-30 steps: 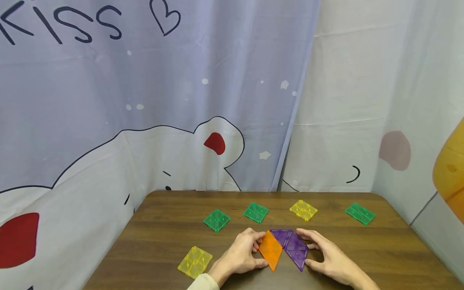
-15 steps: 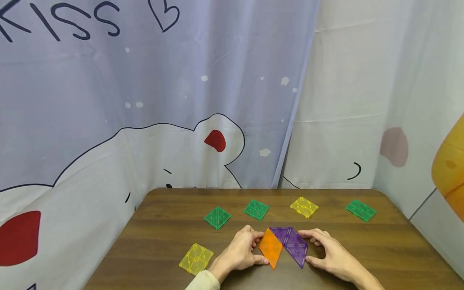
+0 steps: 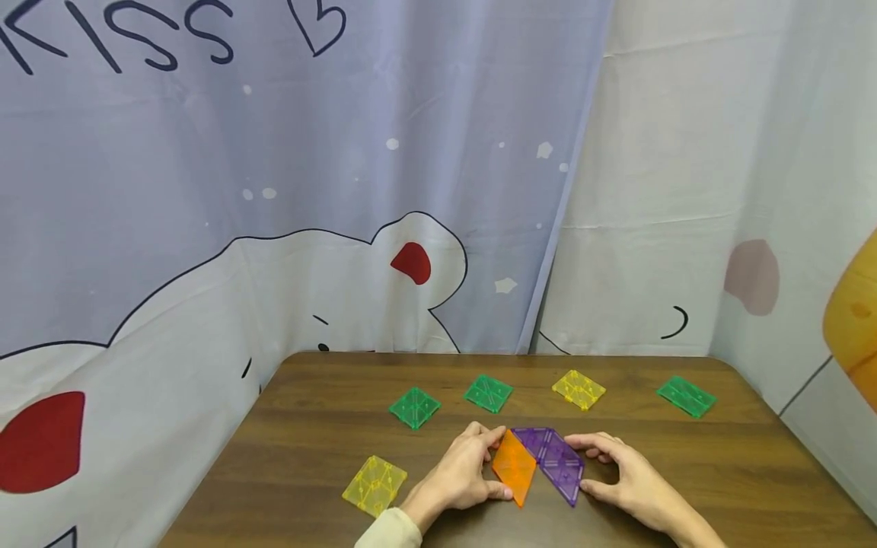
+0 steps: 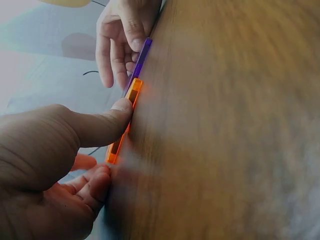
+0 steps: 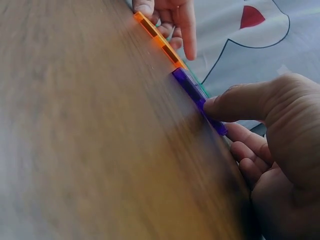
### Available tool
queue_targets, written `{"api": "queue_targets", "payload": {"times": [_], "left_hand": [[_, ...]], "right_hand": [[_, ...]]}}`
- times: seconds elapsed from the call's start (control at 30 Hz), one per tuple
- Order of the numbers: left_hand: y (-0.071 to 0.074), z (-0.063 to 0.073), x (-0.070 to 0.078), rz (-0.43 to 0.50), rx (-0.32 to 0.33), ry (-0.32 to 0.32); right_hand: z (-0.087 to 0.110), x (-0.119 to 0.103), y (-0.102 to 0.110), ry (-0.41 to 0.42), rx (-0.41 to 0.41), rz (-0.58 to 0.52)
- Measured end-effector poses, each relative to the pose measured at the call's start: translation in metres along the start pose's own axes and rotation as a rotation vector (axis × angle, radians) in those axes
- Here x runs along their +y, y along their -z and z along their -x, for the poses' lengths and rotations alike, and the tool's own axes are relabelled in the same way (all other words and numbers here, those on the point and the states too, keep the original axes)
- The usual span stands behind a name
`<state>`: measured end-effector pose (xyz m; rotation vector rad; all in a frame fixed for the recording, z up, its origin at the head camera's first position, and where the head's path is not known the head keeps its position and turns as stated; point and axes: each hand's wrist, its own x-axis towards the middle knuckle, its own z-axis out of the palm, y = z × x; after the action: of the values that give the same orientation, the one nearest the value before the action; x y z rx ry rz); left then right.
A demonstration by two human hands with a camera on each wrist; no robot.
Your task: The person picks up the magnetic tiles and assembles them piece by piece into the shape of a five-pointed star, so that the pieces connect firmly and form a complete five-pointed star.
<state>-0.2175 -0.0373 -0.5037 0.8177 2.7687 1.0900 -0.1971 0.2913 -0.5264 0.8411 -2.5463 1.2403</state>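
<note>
Orange tile (image 3: 515,468) apparently against purple tiles (image 3: 562,469)

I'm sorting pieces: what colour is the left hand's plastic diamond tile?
Orange tile, clearest in head view.

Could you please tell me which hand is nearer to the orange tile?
Left: the left grip touches the orange tile on its left side; the right grip is farther right, beyond the purple shape.

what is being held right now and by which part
The left hand holds the orange tile by its outer edges; the right hand holds the purple piece likewise.
</note>
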Motion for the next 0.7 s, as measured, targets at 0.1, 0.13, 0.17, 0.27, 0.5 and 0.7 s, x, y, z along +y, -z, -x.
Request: {"api": "queue_targets", "payload": {"times": [0.1,0.13,0.17,0.27,0.5,0.7], "left_hand": [[-0.0001,-0.0003,-0.0012,-0.023,-0.014,-0.029],[-0.0002,-0.0004,-0.0016,-0.031,-0.017,-0.038],[-0.0004,-0.0007,-0.0023,-0.038,-0.019,-0.047],[-0.0007,-0.0021,-0.0035,-0.053,-0.022,-0.065],[-0.0038,-0.0031,-0.0045,-0.015,-0.015,-0.049],[-0.0046,-0.0021,-0.0017,0.006,0.012,-0.043]], "right_hand": [[0.0,0.0,-0.0011,-0.004,0.004,0.02],[-0.0001,0.0003,-0.0018,-0.007,0.005,0.03],[-0.0003,0.0007,-0.0025,-0.008,0.006,0.042],[-0.0009,0.0017,-0.0044,-0.005,0.012,0.073],[0.0002,0.0028,-0.0054,0.013,0.023,0.054],[-0.0014,0.0044,-0.0042,0.026,0.035,0.016]]}}
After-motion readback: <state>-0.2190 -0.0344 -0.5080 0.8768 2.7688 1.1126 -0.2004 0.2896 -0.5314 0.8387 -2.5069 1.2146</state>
